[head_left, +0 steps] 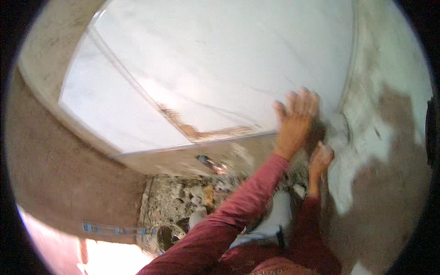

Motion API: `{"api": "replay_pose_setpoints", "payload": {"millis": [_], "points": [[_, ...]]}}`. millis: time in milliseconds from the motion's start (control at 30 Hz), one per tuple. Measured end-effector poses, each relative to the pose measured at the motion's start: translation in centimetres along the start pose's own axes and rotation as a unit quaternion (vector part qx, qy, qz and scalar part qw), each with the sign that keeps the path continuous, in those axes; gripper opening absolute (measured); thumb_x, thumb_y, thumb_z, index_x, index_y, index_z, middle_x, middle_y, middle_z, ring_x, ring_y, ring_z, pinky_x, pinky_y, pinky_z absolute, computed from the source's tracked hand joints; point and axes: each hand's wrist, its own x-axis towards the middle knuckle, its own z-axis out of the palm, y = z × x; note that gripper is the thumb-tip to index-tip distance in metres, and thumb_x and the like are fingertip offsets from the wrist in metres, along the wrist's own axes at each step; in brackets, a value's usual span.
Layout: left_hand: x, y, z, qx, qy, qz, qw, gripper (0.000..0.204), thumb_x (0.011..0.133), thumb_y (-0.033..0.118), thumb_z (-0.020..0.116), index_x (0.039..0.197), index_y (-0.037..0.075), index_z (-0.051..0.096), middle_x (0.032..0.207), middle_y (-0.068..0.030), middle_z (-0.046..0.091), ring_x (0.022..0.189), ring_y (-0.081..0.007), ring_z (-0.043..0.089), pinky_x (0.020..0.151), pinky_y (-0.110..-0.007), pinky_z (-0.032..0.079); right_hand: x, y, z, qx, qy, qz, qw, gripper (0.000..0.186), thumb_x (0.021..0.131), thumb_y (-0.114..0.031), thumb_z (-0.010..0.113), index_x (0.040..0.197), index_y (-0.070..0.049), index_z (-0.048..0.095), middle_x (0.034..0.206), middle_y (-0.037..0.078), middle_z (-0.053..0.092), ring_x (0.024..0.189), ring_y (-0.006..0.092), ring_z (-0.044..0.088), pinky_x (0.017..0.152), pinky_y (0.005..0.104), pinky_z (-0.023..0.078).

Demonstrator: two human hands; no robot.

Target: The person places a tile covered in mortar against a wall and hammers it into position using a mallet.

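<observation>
Head view: left hand (295, 120) flat on the large tile (220, 59), near its front right corner, fingers a little apart, sleeve red. Right hand (321, 156) lower, just beside that corner, by the white-patched wall (366, 151); fingers curled, cannot tell whether they grip anything, blurred. Large tile white, faintly veined, lying beside the small tile (123, 105) at left; brown smear (197, 133) along its front left corner. Below, rubble (183, 195) on the floor, bucket (167, 237) near it
</observation>
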Motion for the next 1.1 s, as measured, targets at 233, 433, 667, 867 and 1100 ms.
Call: {"api": "replay_pose_setpoints", "payload": {"millis": [233, 433, 667, 867, 1100], "points": [[-3.8, -2.4, -6.7, -0.087, 0.092, -0.018, 0.992, 0.088, 0.09, 0.02, 0.062, 0.165, 0.014, 0.017, 0.171, -0.0158, 0.013, 0.157, -0.039, 0.015, 0.122, -0.067, 0.007, -1.7, -7.1, -2.7, 0.085, 0.033, 0.006, 0.996, 0.05, 0.105, -0.036, 0.06, 0.131, 0.006, 0.06, 0.101, 0.014, 0.067, 0.085, 0.0229, 0.06, 0.081, 0.0369, 0.05], [-1.7, -12.9, -13.2, -0.072, 0.157, 0.102, 0.98, 0.075, 0.097, 0.029, 0.059, 0.162, 0.013, 0.026, 0.169, -0.0142, 0.022, 0.157, -0.0315, 0.018, 0.126, -0.057, 0.014, -5.3, -12.7, -12.1, 0.047, -0.081, 0.101, 0.99, 0.059, 0.104, -0.036, 0.059, 0.142, 0.009, 0.049, 0.124, 0.025, 0.064, 0.106, 0.0326, 0.063, 0.092, 0.0407, 0.049], [6.8, -38.4, -32.9, 0.172, 0.391, -0.01, 0.904, 0.076, 0.096, 0.048, 0.065, 0.152, 0.004, 0.038, 0.154, -0.0244, 0.041, 0.144, -0.0416, 0.038, 0.12, -0.055, 0.027, -8.6, -11.6, -14.1, 0.063, -0.099, 0.06, 0.991, 0.061, 0.106, -0.034, 0.056, 0.148, 0.007, 0.044, 0.141, 0.026, 0.054, 0.123, 0.035, 0.056, 0.104, 0.0423, 0.044], [5.9, -40.8, -39.8, 0.178, 0.304, 0.034, 0.935, 0.066, 0.087, 0.05, 0.077, 0.132, 0.005, 0.058, 0.131, -0.0186, 0.059, 0.123, -0.0384, 0.056, 0.099, -0.047, 0.05, -9.8, -11.0, -10.8, 0.103, -0.155, 0.077, 0.979, 0.058, 0.104, -0.031, 0.061, 0.145, 0.008, 0.048, 0.13, 0.02, 0.061, 0.106, 0.0227, 0.059, 0.094, 0.0364, 0.047], [7.1, -41.7, -45.9, 0.066, 0.135, -0.05, 0.987, 0.046, 0.102, 0.04, 0.057, 0.11, -0.002, 0.074, 0.101, -0.0253, 0.072, 0.099, -0.043, 0.067, 0.086, -0.051, 0.051, -10.3, -20.4, -8.1, 0.223, -0.174, -0.021, 0.959, 0.028, 0.105, -0.029, 0.058, 0.102, -0.001, 0.054, 0.08, 0.001, 0.054, 0.072, 0.0109, 0.051, 0.066, 0.0317, 0.044]]}}
